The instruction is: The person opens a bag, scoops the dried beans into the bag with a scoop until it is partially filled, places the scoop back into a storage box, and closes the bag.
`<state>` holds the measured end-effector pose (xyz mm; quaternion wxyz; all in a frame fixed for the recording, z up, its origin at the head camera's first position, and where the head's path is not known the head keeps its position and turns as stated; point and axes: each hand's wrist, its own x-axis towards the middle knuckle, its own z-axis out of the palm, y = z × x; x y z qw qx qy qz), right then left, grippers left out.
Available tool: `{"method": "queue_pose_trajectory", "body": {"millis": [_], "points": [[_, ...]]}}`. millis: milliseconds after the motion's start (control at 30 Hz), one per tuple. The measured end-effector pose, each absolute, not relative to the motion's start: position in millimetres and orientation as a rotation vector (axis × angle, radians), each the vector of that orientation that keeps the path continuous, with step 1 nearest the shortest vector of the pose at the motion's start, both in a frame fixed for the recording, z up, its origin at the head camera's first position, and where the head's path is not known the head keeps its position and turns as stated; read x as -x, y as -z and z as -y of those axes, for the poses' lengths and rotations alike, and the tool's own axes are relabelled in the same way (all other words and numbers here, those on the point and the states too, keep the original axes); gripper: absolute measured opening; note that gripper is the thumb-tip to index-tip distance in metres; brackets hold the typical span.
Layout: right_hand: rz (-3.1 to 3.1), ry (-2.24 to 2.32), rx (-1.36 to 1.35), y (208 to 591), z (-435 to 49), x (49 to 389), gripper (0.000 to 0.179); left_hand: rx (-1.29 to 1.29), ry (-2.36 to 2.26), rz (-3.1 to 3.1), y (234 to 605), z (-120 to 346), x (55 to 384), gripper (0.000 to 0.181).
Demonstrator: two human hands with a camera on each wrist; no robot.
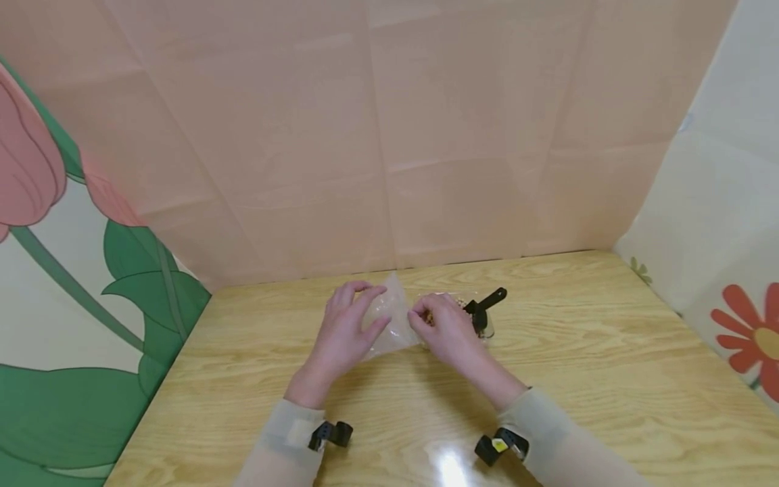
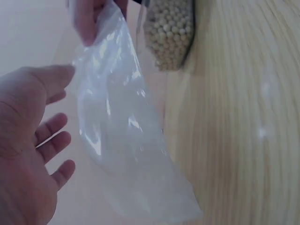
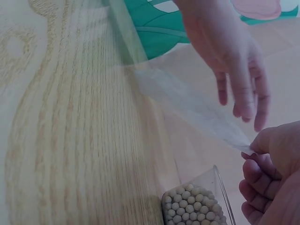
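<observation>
A translucent plastic bag [image 1: 394,318] hangs flat and limp between the two hands. My right hand [image 1: 449,330] pinches one corner of it between thumb and curled index finger, as the right wrist view shows at the bag [image 3: 192,107]. Beside the bag, my left hand [image 1: 343,328] holds nothing; its fingers are spread and loosely bent, with one fingertip near the bag's edge in the left wrist view. Just beyond the right hand stands a clear container [image 3: 217,177] of small round pale beads or beans [image 3: 191,206]. A black scoop [image 1: 481,311] lies in it, handle pointing up and right.
Everything is over a wood-grain table [image 1: 243,406]. A pink sheet [image 1: 377,135] hangs behind its back edge. Painted flowers and leaves [image 1: 152,284] cover the left wall, with a red flower [image 1: 754,331] on the right one. Each wrist wears a small black camera.
</observation>
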<state>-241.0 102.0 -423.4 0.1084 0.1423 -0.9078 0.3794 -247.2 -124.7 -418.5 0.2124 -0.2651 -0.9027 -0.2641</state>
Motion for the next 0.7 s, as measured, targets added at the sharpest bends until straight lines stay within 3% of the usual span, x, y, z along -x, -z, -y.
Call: {"method": "queue_pose_trajectory", "body": {"millis": [300, 700], "points": [[2.672, -1.153, -0.421, 423, -100, 242, 0.012, 0.513, 0.946, 2.547, 400, 107, 247, 0.019], [2.67, -1.159, -0.435, 423, -99, 242, 0.015, 0.36, 1.095, 2.705, 389, 88, 247, 0.025]]}}
